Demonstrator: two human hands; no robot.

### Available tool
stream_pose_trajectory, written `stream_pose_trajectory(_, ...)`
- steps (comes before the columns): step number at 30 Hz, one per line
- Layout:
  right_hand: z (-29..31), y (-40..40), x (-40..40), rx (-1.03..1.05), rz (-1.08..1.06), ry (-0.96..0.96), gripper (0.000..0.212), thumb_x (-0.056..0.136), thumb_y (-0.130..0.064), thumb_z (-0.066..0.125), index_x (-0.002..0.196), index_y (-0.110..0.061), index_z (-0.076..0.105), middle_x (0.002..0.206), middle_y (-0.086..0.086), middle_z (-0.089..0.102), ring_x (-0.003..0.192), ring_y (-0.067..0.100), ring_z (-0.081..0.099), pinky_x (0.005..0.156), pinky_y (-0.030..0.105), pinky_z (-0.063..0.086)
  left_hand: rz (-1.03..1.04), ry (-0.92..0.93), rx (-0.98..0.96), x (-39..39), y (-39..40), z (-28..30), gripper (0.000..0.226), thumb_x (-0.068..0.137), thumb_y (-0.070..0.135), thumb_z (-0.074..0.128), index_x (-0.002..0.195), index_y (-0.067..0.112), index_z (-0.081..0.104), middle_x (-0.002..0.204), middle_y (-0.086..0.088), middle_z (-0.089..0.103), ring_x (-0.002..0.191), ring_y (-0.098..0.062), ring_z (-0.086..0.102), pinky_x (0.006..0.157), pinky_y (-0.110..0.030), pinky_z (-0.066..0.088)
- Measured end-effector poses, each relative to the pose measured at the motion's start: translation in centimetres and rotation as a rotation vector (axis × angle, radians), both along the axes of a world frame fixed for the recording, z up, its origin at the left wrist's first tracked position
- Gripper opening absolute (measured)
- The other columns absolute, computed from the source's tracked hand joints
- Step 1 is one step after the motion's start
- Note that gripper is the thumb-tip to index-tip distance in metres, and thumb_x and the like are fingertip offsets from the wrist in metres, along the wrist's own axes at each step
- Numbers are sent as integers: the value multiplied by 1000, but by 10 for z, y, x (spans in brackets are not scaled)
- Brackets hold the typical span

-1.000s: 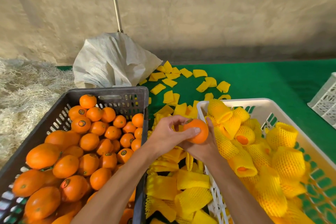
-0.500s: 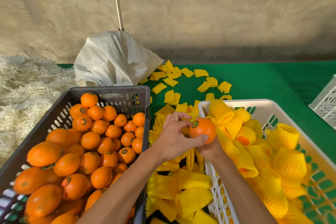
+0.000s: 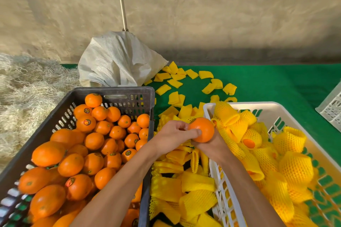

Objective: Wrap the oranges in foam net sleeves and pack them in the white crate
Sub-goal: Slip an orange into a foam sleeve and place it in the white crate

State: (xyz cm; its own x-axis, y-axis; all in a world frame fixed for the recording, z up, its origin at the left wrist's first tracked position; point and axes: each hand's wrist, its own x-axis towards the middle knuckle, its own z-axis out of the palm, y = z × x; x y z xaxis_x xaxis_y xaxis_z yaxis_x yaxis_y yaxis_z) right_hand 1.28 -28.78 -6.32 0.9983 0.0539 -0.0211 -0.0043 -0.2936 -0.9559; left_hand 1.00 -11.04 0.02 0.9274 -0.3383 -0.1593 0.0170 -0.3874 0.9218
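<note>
Both hands hold one bare orange (image 3: 203, 129) between the two crates. My left hand (image 3: 172, 135) grips it from the left, thumb across its front. My right hand (image 3: 212, 146) cups it from below and behind, mostly hidden by the fruit. The white crate (image 3: 273, 106) on the right holds several oranges wrapped in yellow foam net sleeves (image 3: 293, 168). A dark grey crate (image 3: 118, 91) on the left is full of bare oranges (image 3: 94, 141). Loose empty foam sleeves (image 3: 195, 182) lie piled in the gap between the crates, under my hands.
More flat sleeves (image 3: 192, 79) are scattered on the green mat (image 3: 267, 83) behind the crates. A white woven sack (image 3: 118, 62) leans on the wall with a pole behind it. Straw (image 3: 27, 94) lies at the left. Another white crate's corner (image 3: 332, 108) shows at the right edge.
Both hands have carried the orange slightly right and up, toward the white crate's near-left corner. The orange has turned in the fingers; its sticker no longer faces me.
</note>
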Motion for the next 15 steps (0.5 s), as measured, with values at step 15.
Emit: stream_pose_trajectory(15,-1,-1,4,-107,-19,-92,86,73,-29,93,144,-31,45,132,-1,60,117,23,63,93,41,59,37,-91,-51,9,8,-20,67,64,65,80,117,26,72,125,6,68,120,-13,61,109,-48,47)
